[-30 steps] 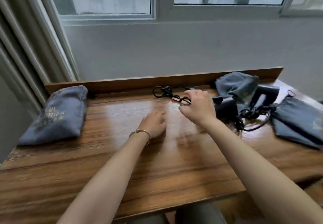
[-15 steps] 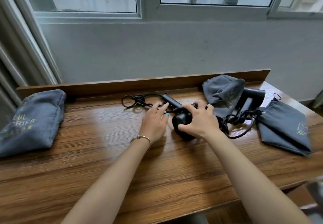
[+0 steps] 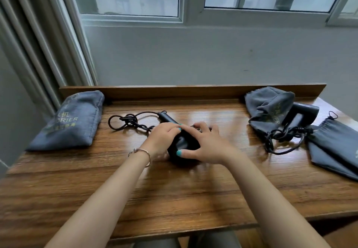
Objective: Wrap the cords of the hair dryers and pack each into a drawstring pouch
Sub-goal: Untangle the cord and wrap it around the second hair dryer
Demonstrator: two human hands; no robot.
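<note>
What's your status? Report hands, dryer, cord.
Both hands, left and right, grip the black dryer at table centre. Its cord lies loose, unwrapped. Second dryer waits right, nothing blocking.

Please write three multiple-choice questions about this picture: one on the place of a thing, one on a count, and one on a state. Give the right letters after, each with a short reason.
1. Where does the filled grey fabric pouch with yellow lettering lie?
A. at the left end of the wooden table
B. on the windowsill
C. under the right hand

2. How many black hair dryers are in view?
A. one
B. two
C. four

3. What is the state of the black cord of the black hair dryer under the hands?
A. wound tight round the handle
B. lying loose on the table
C. already inside a pouch

Answers:
1 A, it rests by the table's left edge.
2 B, one is under the left hand and right hand; the second black hair dryer lies at the right.
3 B, its loops sprawl on the wood.
</note>
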